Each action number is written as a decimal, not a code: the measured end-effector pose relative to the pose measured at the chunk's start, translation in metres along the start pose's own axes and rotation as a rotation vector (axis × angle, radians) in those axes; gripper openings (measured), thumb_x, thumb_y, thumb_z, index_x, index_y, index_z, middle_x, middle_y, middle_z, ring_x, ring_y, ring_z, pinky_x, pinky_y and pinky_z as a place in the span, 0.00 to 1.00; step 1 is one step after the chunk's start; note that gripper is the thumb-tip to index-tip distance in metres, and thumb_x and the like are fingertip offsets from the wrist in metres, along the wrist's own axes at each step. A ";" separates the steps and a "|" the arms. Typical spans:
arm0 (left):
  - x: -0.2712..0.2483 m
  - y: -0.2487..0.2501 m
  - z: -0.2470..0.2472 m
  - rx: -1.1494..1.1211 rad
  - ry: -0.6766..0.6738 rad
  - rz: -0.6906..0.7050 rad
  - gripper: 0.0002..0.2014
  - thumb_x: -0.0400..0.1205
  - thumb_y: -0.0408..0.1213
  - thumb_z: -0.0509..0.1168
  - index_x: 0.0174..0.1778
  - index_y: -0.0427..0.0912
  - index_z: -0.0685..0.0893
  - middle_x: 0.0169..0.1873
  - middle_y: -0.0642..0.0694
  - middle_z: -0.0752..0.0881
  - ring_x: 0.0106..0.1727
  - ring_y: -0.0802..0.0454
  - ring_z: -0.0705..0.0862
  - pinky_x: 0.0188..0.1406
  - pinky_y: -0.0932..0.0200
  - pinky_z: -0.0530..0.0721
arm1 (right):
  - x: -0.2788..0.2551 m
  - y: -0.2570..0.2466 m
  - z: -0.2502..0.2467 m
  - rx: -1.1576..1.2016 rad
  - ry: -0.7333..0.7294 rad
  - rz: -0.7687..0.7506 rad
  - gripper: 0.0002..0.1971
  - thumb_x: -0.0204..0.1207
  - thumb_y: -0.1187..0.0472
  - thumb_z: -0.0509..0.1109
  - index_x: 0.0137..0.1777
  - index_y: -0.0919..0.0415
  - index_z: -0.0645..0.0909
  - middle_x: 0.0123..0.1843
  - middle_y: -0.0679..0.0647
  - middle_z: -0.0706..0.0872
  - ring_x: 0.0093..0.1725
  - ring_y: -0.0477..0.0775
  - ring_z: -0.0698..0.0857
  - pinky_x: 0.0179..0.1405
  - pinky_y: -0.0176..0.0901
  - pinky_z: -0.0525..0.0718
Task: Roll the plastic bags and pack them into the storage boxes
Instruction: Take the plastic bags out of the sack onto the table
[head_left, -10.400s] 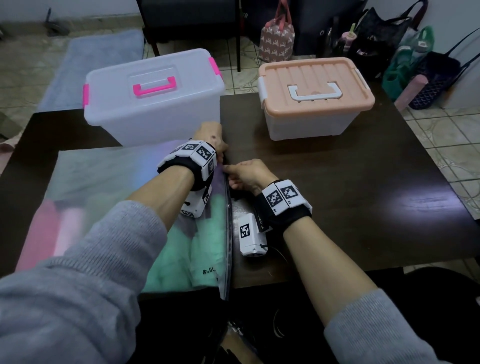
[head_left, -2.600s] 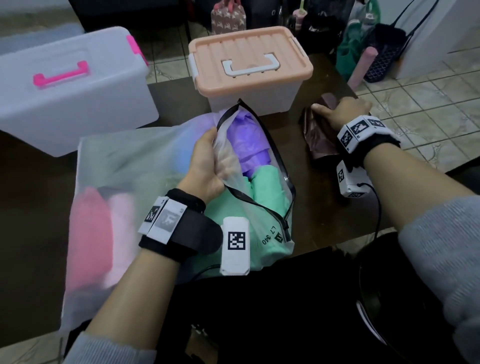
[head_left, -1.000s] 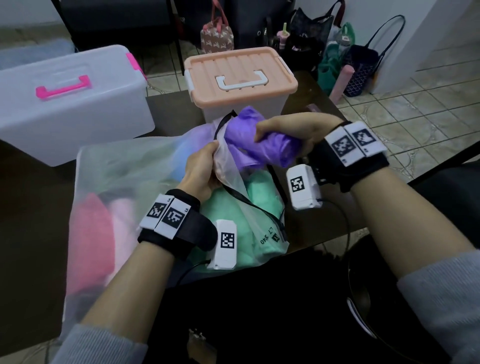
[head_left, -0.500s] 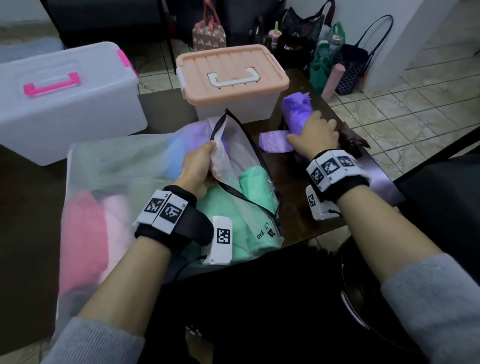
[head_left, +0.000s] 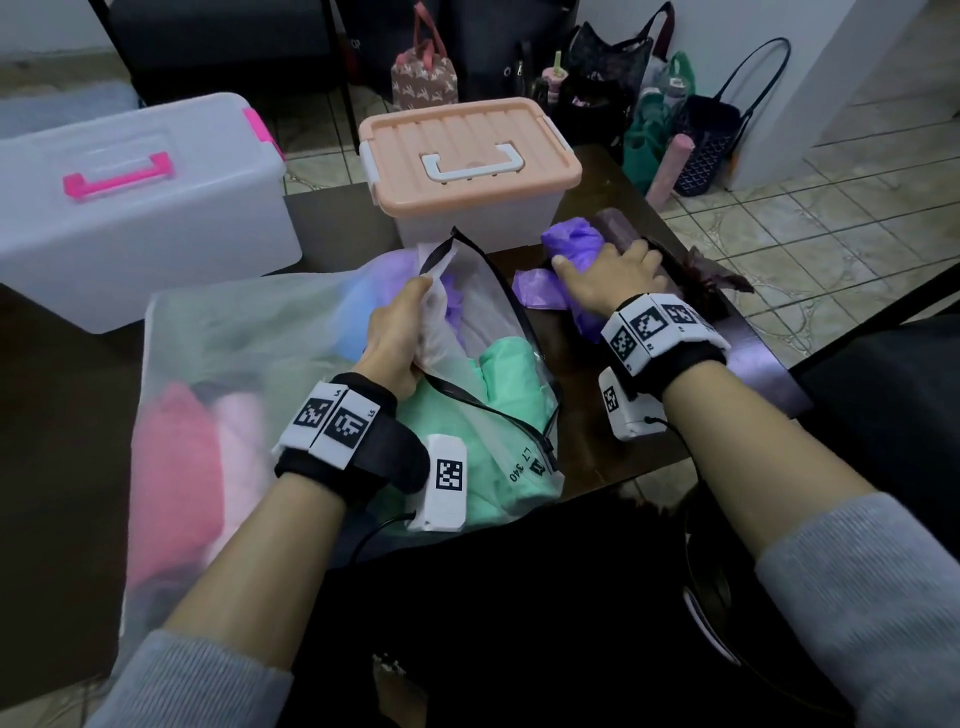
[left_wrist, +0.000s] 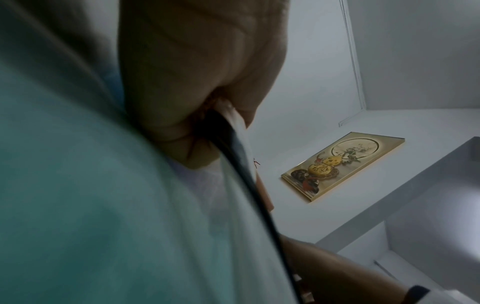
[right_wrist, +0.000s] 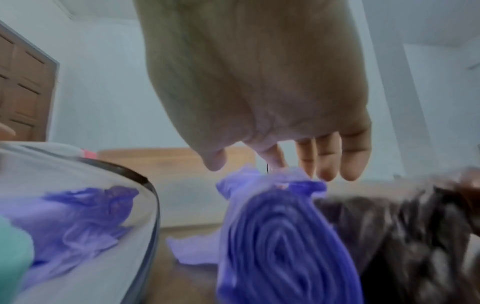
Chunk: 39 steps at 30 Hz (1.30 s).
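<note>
A large clear zip pouch (head_left: 249, 343) lies on the dark table (head_left: 597, 431), holding green (head_left: 498, 384), pink (head_left: 171, 467), blue and purple plastic bags. My left hand (head_left: 400, 332) grips the pouch's black-zippered rim (left_wrist: 233, 156) and holds its mouth open. To the right, a purple bag bundle (head_left: 571, 244) lies on the table beside a dark brown bag (head_left: 711, 275). My right hand (head_left: 608, 270) rests on the purple bundle (right_wrist: 280, 236) with its fingers (right_wrist: 327, 160) straight. Both storage boxes stand with lids on: a clear one with a pink handle (head_left: 140, 208) and a peach-lidded one (head_left: 467, 150).
The two boxes fill the far side of the table. The brown bag lies near the table's right edge, with tiled floor (head_left: 831, 208) beyond. Several handbags and totes (head_left: 675, 119) stand on the floor behind the peach-lidded box.
My right hand pulled the purple bundle out of the pouch, carried it right and laid it on the table beside the brown bag. My left hand kept its grip on the pouch rim.
</note>
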<state>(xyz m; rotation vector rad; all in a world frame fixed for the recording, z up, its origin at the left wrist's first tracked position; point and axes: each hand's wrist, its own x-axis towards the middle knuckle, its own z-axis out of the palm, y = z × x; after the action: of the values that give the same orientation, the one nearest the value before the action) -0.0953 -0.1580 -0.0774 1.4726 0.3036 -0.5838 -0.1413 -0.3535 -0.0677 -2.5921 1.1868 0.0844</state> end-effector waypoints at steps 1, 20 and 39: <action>-0.002 0.001 0.000 -0.002 0.002 -0.002 0.16 0.78 0.49 0.66 0.53 0.41 0.81 0.40 0.43 0.83 0.36 0.48 0.81 0.40 0.57 0.81 | -0.003 -0.001 -0.005 0.009 0.044 -0.014 0.38 0.79 0.35 0.54 0.79 0.64 0.62 0.78 0.65 0.59 0.78 0.65 0.57 0.74 0.57 0.59; -0.043 -0.036 0.002 -0.066 -0.161 0.044 0.15 0.83 0.43 0.64 0.33 0.41 0.72 0.27 0.44 0.77 0.28 0.50 0.81 0.32 0.57 0.86 | -0.085 -0.011 0.008 0.269 -0.628 -0.086 0.28 0.67 0.51 0.78 0.61 0.68 0.77 0.52 0.59 0.85 0.53 0.59 0.86 0.60 0.49 0.84; -0.040 -0.036 0.000 -0.397 -0.061 0.045 0.12 0.85 0.45 0.60 0.43 0.41 0.79 0.32 0.46 0.75 0.30 0.51 0.74 0.30 0.57 0.75 | -0.051 0.042 -0.040 1.526 0.200 0.003 0.24 0.73 0.58 0.73 0.64 0.71 0.74 0.57 0.69 0.86 0.54 0.66 0.87 0.54 0.60 0.87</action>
<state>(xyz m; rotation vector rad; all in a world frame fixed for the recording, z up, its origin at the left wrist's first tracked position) -0.1481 -0.1502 -0.0866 1.0751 0.3175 -0.4983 -0.2088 -0.3532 -0.0305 -1.2281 0.7390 -0.7709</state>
